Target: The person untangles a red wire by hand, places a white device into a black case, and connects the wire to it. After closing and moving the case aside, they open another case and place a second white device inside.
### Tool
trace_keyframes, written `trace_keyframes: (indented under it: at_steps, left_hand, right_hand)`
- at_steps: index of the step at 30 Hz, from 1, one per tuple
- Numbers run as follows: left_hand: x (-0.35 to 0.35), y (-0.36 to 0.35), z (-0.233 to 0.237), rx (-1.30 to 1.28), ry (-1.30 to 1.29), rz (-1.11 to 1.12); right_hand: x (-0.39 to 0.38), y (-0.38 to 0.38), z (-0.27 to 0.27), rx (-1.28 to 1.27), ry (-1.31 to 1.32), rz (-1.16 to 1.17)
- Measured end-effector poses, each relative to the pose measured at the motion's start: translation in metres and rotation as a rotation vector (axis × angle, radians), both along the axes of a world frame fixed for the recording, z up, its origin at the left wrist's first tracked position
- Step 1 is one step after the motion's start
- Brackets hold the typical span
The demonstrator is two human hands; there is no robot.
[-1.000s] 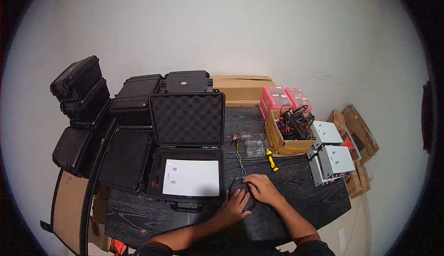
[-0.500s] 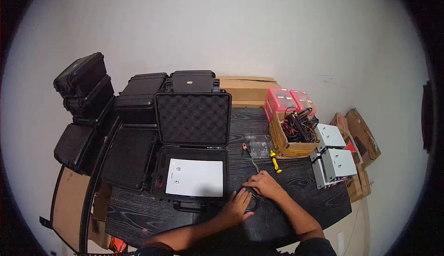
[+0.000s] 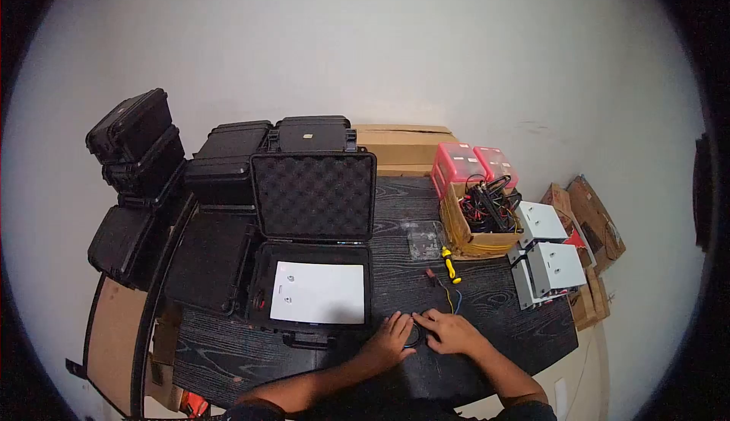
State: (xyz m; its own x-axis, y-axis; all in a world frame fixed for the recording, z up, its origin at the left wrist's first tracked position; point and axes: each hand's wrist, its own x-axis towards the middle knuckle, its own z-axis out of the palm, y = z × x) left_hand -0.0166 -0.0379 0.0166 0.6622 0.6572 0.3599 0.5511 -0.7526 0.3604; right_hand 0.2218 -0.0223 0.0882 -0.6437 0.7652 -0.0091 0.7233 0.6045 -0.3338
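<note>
Black cable coil (image 3: 416, 336) between left fingers (image 3: 396, 324) and right fingers (image 3: 428, 322); cannot tell whether either grips it.

Labels (image 3: 308, 136) on blk case (image 3: 327, 139) & pink boxes (image 3: 458, 168) too sm. to read.

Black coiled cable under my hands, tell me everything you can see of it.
The black cable lies coiled on the dark wood-grained table, its smooth sheath looking like rubber or plastic. The left hand and right hand touch the loop from either side and hide much of it. Just beyond the right hand, thin yellow and blue wires show, with a small reddish connector at their far end, apart from the yellow-and-black tool. Where those wires meet the coil is hidden.
</note>
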Motion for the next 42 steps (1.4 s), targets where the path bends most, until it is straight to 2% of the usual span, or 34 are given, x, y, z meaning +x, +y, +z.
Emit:
trace_keyframes:
  at_steps: [3, 8, 11, 15, 18, 19, 21, 24, 26, 28, 30, 31, 33, 34, 36, 37, 39, 42]
  left_hand:
    - [0.0, 0.001, -0.002, 0.102, 0.032, 0.007]
    - [0.002, 0.004, -0.017, 0.083, -0.041, 0.014]
    - [0.002, 0.013, -0.03, 0.053, -0.1, -0.002]
    - [0.001, 0.016, -0.02, 0.002, -0.083, -0.038]
    - [-0.004, 0.008, -0.001, -0.046, -0.149, -0.02]
    - [-0.003, 0.008, 0.001, -0.045, -0.148, -0.02]
    - [-0.002, 0.008, 0.003, -0.084, -0.318, -0.027]
    - [-0.002, 0.012, -0.004, -0.066, -0.314, -0.051]
    - [-0.001, 0.006, -0.002, -0.128, -0.263, -0.079]
    - [-0.003, -0.004, 0.016, -0.192, -0.209, -0.105]
    - [-0.006, -0.013, 0.042, -0.16, -0.05, -0.053]
    - [-0.007, -0.016, 0.051, -0.162, -0.048, -0.053]
    - [-0.01, -0.015, 0.067, -0.385, -0.177, 0.047]
    - [-0.014, -0.012, 0.072, -0.385, -0.175, 0.048]
    - [-0.027, -0.006, 0.082, -0.114, -0.254, 0.005]
    - [-0.033, -0.003, 0.096, -0.115, -0.252, 0.007]
    - [-0.044, 0.002, 0.125, -0.445, -0.179, 0.129]
    - [-0.063, 0.01, 0.141, -0.351, -0.134, 0.161]
  right_hand:
    - [0.003, -0.007, 0.001, -0.079, -0.01, 0.002]
    - [0.01, -0.01, -0.017, 0.112, 0.029, 0.065]
    - [0.005, -0.012, -0.018, 0.128, -0.021, 0.029]
    - [0.008, -0.009, -0.037, 0.154, -0.028, 0.001]
    - [0.008, -0.006, -0.037, 0.194, 0.069, -0.023]
    - [0.009, -0.005, -0.034, 0.158, 0.116, -0.035]
    - [0.012, -0.002, -0.027, 0.123, 0.161, -0.044]
    - [0.015, 0.0, -0.01, -0.046, 0.376, -0.126]
    - [0.014, 0.001, 0.006, -0.1, 0.368, -0.139]
    - [0.013, 0.005, 0.025, -0.158, 0.362, -0.15]
    - [0.01, 0.011, 0.043, -0.126, 0.172, -0.067]
    - [0.009, 0.014, 0.045, -0.083, 0.156, -0.037]
    - [-0.004, 0.02, 0.062, -0.042, 0.153, -0.022]
    - [-0.009, 0.022, 0.068, -0.001, 0.148, -0.007]
    - [-0.015, 0.032, 0.069, 0.064, 0.194, 0.037]
    - [-0.023, 0.037, 0.08, 0.051, 0.166, 0.036]
    - [-0.04, 0.043, 0.103, 0.064, 0.151, 0.039]
    - [-0.06, 0.059, 0.116, 0.123, 0.209, 0.019]
